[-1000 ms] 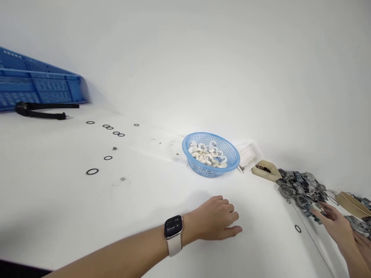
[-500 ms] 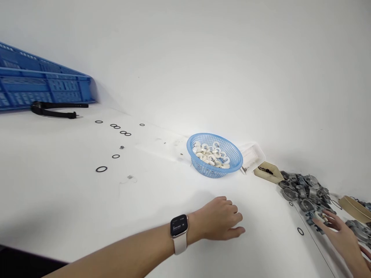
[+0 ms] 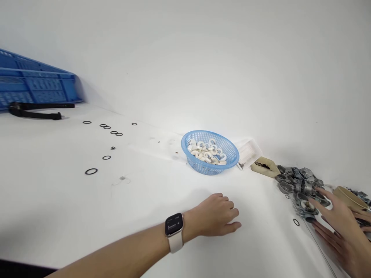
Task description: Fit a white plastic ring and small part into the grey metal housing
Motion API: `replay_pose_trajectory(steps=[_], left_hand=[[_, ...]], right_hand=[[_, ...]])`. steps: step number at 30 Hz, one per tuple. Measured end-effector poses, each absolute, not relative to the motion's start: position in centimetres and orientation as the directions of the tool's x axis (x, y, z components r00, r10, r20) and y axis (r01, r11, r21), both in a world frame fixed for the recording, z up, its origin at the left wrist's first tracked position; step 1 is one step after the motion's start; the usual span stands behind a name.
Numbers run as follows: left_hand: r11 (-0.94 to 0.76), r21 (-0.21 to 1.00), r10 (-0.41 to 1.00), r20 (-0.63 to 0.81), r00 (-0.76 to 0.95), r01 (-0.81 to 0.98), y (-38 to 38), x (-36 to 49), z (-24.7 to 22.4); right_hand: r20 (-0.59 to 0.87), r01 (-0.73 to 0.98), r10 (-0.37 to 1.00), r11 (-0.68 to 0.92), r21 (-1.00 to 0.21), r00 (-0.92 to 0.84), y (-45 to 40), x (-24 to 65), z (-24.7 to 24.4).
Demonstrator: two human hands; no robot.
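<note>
My left hand [image 3: 213,216], with a smartwatch [image 3: 174,224] on its wrist, rests on the white table. Its fingers are curled under and the thumb sticks out. I see nothing in it, though the palm is hidden. At the right, my right hand [image 3: 337,218] reaches over a heap of grey metal parts [image 3: 301,179], fingers spread. Just beside its fingertips lies a metal part with a white ring [image 3: 307,205]. Darker fingers [image 3: 327,235] show below this hand; whose they are I cannot tell. In front of my left hand stands a blue plastic basket [image 3: 199,166] of white ring-shaped pieces.
A clear plastic tray [image 3: 248,152] and a beige box [image 3: 263,170] stand right of the basket. Several black rings [image 3: 91,171] lie at the left, near a black strap [image 3: 40,106] and a blue crate [image 3: 48,90]. Another beige container [image 3: 349,197] is far right.
My right hand has spread its fingers from around the part with the white ring, which now lies at the heap's edge. The view has shifted slightly right. My left hand stays put.
</note>
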State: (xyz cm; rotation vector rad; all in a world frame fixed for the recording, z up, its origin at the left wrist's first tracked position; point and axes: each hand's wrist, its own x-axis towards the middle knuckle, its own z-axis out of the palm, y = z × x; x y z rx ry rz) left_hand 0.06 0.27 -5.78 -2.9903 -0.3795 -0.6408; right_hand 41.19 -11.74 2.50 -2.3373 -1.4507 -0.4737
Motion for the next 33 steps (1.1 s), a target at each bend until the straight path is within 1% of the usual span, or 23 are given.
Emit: replay_pose_trajectory(steps=[1, 3, 5, 7, 8, 9, 10, 11, 14, 16, 19, 21, 24, 27, 31, 33], left_hand=[[-0.968, -0.003, 0.229, 0.406, 0.885, 0.252, 0.3, 0.1, -5.8], [-0.967, 0.009, 0.237, 0.400, 0.886, 0.254, 0.4, 0.1, -6.0], [-0.965, 0.025, 0.251, 0.393, 0.885, 0.263, 0.6, 0.1, -6.2], [-0.961, 0.041, 0.269, 0.383, 0.884, 0.275, 0.8, 0.1, -6.4], [-0.959, 0.047, 0.277, 0.379, 0.883, 0.280, 0.9, 0.0, -6.5], [-0.957, 0.053, 0.284, 0.377, 0.882, 0.285, 0.9, 0.0, -6.5], [-0.956, 0.059, 0.288, 0.375, 0.881, 0.287, 1.0, -0.1, -6.6], [-0.955, 0.064, 0.291, 0.374, 0.880, 0.289, 1.1, -0.2, -6.6], [-0.953, 0.071, 0.298, 0.378, 0.876, 0.293, 1.2, -0.5, -6.6], [-0.953, 0.068, 0.297, 0.387, 0.873, 0.294, 1.3, -0.6, -6.6], [-0.955, 0.046, 0.286, 0.406, 0.868, 0.294, 1.5, -0.7, -6.4], [-0.953, 0.010, 0.277, 0.420, 0.864, 0.301, 1.7, -0.6, -6.1], [-0.949, -0.103, 0.229, 0.421, 0.878, 0.297, 2.3, -0.2, -5.3], [-0.935, -0.225, 0.172, 0.393, 0.903, 0.276, 2.9, 0.1, -4.6], [-0.862, -0.427, 0.102, 0.382, 0.919, 0.273, 3.4, 0.0, -5.2], [-0.844, -0.470, 0.065, 0.387, 0.920, 0.257, 3.4, 0.0, -5.9]], right_hand=[[0.447, 0.897, 0.778, -0.400, -0.191, 0.442, -11.6, 39.6, 3.3], [0.490, 0.897, 0.755, -0.320, -0.305, 0.436, -10.9, 36.1, 4.6], [0.548, 0.898, 0.725, -0.235, -0.372, 0.417, -9.6, 32.8, 5.0], [0.571, 0.909, 0.757, -0.070, -0.411, 0.316, -7.6, 29.9, 4.1], [0.603, 0.910, 0.757, 0.028, -0.415, 0.251, -6.4, 28.7, 3.1], [0.602, 0.904, 0.784, 0.136, -0.406, 0.153, -5.2, 27.6, 1.8], [0.630, 0.890, 0.773, 0.231, -0.394, 0.078, -4.0, 26.6, 0.4], [0.629, 0.880, 0.775, 0.262, -0.396, 0.052, -2.9, 25.7, -1.2], [0.600, 0.863, 0.799, 0.287, -0.416, 0.024, -1.0, 24.0, -5.2], [0.576, 0.854, 0.817, 0.287, -0.433, 0.017, -0.9, 23.8, -6.6], [0.552, 0.843, 0.833, 0.268, -0.466, 0.041, -1.5, 24.7, -6.9], [0.533, 0.837, 0.844, 0.251, -0.486, 0.056, -1.8, 25.5, -6.7], [0.491, 0.827, 0.869, 0.231, -0.512, 0.060, -1.7, 26.1, -6.8], [0.443, 0.818, 0.896, 0.230, -0.527, 0.033, -1.5, 25.8, -7.2], [0.399, 0.813, 0.916, 0.252, -0.524, -0.027, -1.8, 25.2, -7.2], [0.395, 0.814, 0.918, 0.264, -0.517, -0.047, -2.0, 25.0, -7.0]])
